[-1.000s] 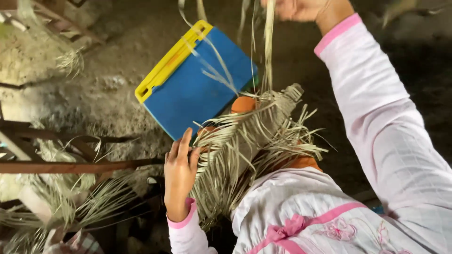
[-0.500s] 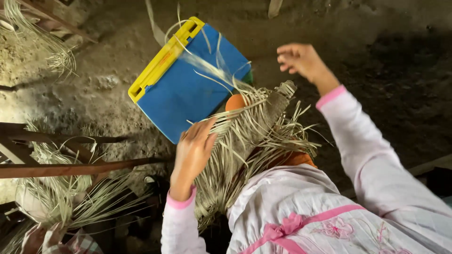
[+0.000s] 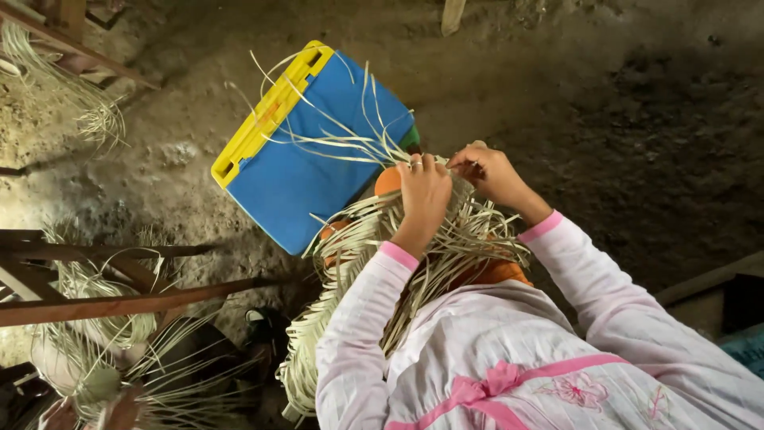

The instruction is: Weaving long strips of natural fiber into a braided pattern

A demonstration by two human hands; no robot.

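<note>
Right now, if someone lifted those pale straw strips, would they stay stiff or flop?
Probably floppy: the loose straw strips arc and droop over the blue case. Likely light too, since thin strands fan out unsupported. They seem springy, curving without creasing beneath the left hand.

Dim, soft daylight from left
</note>
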